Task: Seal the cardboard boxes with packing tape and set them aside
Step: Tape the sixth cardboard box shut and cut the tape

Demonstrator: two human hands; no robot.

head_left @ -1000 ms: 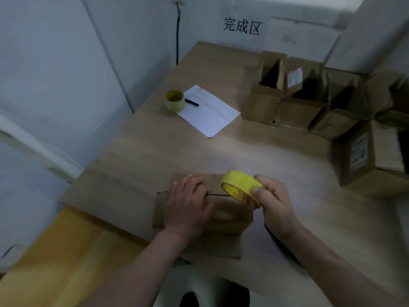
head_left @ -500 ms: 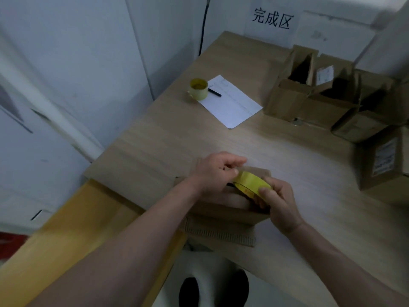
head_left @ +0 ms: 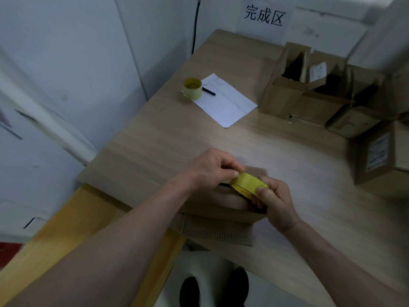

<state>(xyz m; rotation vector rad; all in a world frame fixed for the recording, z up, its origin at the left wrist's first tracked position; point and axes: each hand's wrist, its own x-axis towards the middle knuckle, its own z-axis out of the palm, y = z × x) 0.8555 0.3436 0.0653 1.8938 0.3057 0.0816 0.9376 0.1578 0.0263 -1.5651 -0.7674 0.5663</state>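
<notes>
A person's right hand (head_left: 277,202) grips a yellow roll of packing tape (head_left: 247,183) above a flat brown cardboard box (head_left: 221,202) at the near edge of the pale wooden bench (head_left: 221,138). The left hand (head_left: 212,168) pinches at the roll's left rim, probably seeking the tape's end. The box lies directly beneath both hands, its long axis running left to right.

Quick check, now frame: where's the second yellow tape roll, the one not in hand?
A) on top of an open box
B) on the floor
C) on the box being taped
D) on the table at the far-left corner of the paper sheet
D: the spare tape roll stands on the table at the far-left corner of the paper sheet, beside a black pen.
</notes>
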